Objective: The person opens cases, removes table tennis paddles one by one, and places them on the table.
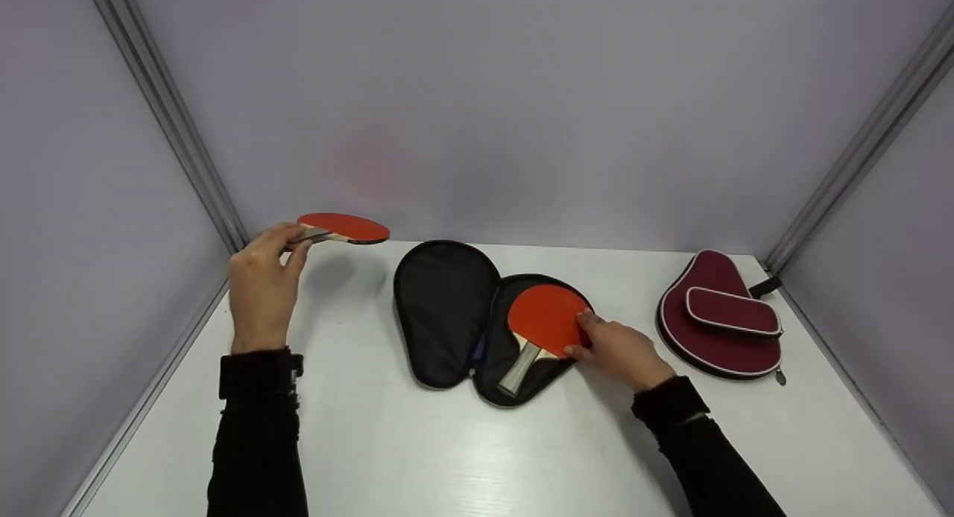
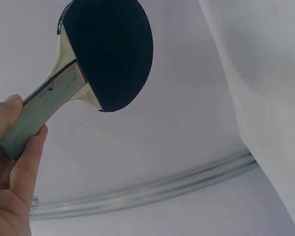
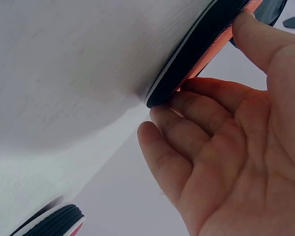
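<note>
My left hand (image 1: 264, 278) grips a table tennis paddle (image 1: 350, 226) by its handle, raised above the table at the left. Its red face is up in the head view, and the black underside shows in the left wrist view. A second red paddle (image 1: 548, 316) lies in the right half of an open black paddle case (image 1: 447, 316), handle toward me. At that paddle's right edge is my right hand (image 1: 622, 349), thumb and fingertips spread along the rim. In the right wrist view its extended fingers (image 3: 179, 123) touch near the case's zipped edge.
A dark red paddle case (image 1: 674, 331) with white piping and a small front pouch lies at the right of the white table (image 1: 402, 457). Grey panels (image 1: 522, 115) close in the back and both sides, with metal posts (image 1: 175, 122) at the corners.
</note>
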`<state>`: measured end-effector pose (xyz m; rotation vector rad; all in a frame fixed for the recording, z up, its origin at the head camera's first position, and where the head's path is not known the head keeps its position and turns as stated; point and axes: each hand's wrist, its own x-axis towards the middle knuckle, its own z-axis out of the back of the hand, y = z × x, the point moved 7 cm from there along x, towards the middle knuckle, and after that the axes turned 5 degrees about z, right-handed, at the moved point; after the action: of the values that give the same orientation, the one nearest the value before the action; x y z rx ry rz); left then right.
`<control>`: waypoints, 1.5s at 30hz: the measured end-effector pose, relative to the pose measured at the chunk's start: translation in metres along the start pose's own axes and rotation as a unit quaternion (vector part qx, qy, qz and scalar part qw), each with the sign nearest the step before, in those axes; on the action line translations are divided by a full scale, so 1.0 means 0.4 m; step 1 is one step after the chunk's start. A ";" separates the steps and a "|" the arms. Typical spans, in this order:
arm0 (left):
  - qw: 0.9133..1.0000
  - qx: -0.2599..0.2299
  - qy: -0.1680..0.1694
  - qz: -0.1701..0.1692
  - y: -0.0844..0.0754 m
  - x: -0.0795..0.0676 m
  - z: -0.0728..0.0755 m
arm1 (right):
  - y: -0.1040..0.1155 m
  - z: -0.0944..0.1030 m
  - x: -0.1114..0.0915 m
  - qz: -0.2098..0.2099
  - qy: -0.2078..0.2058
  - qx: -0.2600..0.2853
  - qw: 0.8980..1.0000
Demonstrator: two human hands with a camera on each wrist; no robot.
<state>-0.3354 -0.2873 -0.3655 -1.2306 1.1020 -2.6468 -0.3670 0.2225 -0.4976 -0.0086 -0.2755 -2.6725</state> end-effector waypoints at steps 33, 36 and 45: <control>0.977 0.060 0.013 0.205 0.274 -0.032 0.053 | 0.000 0.000 -0.001 -0.002 0.007 0.001 1.000; 0.976 0.059 0.021 0.208 0.281 -0.033 0.047 | -0.001 0.001 -0.001 -0.005 0.010 0.003 1.000; 0.971 0.084 0.059 0.214 0.297 -0.040 0.025 | -0.004 -0.001 -0.003 -0.003 0.005 0.006 1.000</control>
<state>-0.3487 -0.3776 -0.4440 -0.7168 0.9951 -2.4391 -0.3668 0.2244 -0.4984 0.0085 -0.2897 -2.6767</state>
